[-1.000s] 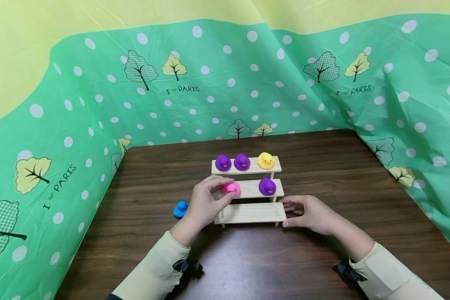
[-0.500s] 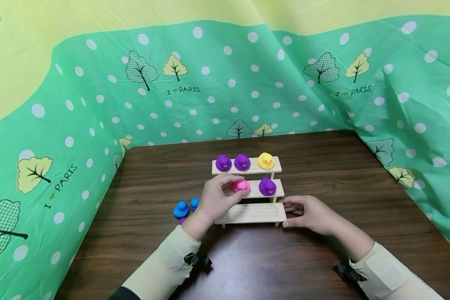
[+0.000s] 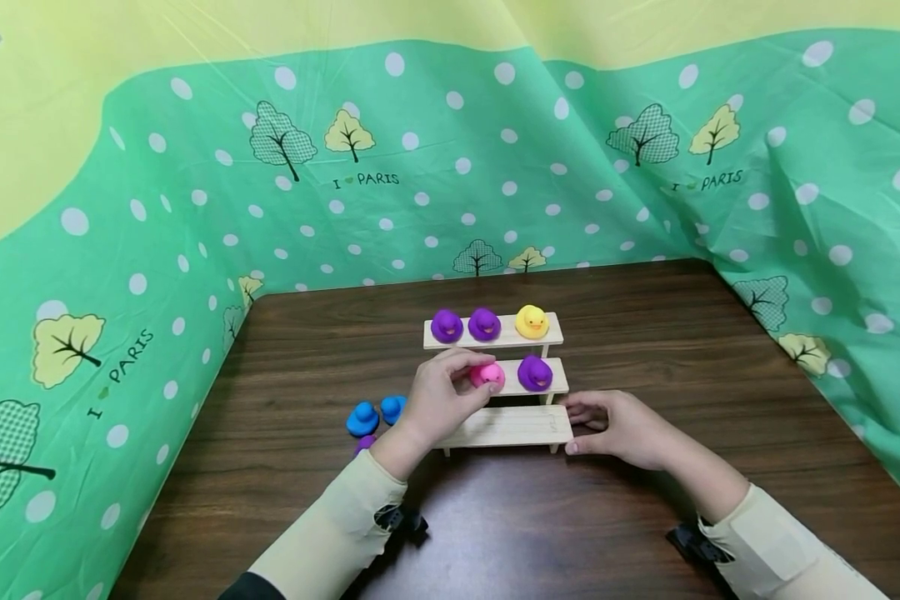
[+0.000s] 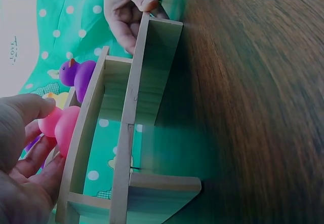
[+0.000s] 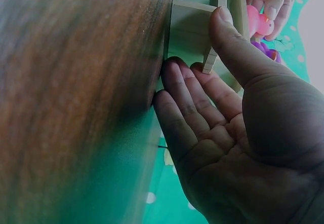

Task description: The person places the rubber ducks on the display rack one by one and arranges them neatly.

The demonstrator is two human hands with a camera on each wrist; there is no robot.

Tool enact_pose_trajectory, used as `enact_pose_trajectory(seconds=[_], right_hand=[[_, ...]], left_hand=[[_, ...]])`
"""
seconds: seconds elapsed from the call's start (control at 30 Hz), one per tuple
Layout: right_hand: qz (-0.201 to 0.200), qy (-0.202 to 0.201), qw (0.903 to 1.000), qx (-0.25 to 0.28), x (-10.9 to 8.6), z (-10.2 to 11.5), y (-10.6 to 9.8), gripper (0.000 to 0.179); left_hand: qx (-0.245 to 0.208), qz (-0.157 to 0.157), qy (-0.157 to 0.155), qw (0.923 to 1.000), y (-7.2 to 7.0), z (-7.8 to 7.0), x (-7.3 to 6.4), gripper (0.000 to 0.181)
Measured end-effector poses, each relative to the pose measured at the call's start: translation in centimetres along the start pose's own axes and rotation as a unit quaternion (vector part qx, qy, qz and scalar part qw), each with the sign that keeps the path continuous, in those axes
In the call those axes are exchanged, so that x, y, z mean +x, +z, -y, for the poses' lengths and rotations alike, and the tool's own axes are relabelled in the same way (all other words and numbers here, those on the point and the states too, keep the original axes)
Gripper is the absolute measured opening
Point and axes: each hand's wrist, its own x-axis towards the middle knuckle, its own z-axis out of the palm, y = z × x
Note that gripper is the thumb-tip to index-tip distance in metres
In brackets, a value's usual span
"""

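Observation:
My left hand [image 3: 441, 398] pinches a pink rubber duck [image 3: 490, 377] between thumb and fingers, at the middle step of a three-step wooden stand [image 3: 506, 427]. In the left wrist view the pink duck [image 4: 63, 127] is right at that step's surface. To its right on the same step sits a purple duck [image 3: 535, 373]. My right hand [image 3: 621, 427] holds the right end of the lowest step, thumb at its front edge and forefinger at the back, as the right wrist view shows; the other fingers [image 5: 182, 92] extend beside the stand's end.
Two purple ducks [image 3: 447, 326] and a yellow duck [image 3: 532, 322] stand on the top step. Left of the stand, blue ducks [image 3: 362, 419] and a partly hidden purple duck [image 3: 365, 443] are on the dark wooden table [image 3: 300, 358]. A green dotted cloth [image 3: 420, 167] surrounds the table.
My left hand has moved right along the middle step with the pink duck, closer to the purple one. Ducks behind the left wrist have come into view. The right hand stays put.

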Motion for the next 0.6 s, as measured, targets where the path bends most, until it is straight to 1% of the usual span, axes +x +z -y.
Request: enact_pose_trajectory(seconds=[0.17, 0.3, 0.4, 0.5, 0.6], right_hand=[[0.000, 0.003, 1.0000, 0.002, -0.02, 0.09, -0.02, 0.062], [0.001, 0.002, 1.0000, 0.001, -0.03, 0.17, 0.00, 0.062], [-0.001, 0.000, 1.0000, 0.000, -0.04, 0.14, 0.03, 0.063], [-0.005, 0.004, 1.0000, 0.001, -0.04, 0.14, 0.08, 0.062], [-0.001, -0.003, 1.0000, 0.000, -0.07, 0.18, 0.03, 0.063]], left_hand=[[0.006, 0.002, -0.007, 1.0000, 0.06, 0.00, -0.05, 0.032], [0.002, 0.004, -0.019, 0.9998, 0.05, -0.01, -0.10, 0.033], [-0.001, 0.006, -0.023, 0.9997, 0.02, 0.03, -0.08, 0.033], [-0.009, 0.008, -0.017, 0.9998, -0.04, 0.12, -0.08, 0.035], [-0.018, 0.010, -0.011, 0.9997, -0.12, 0.35, -0.14, 0.036]])
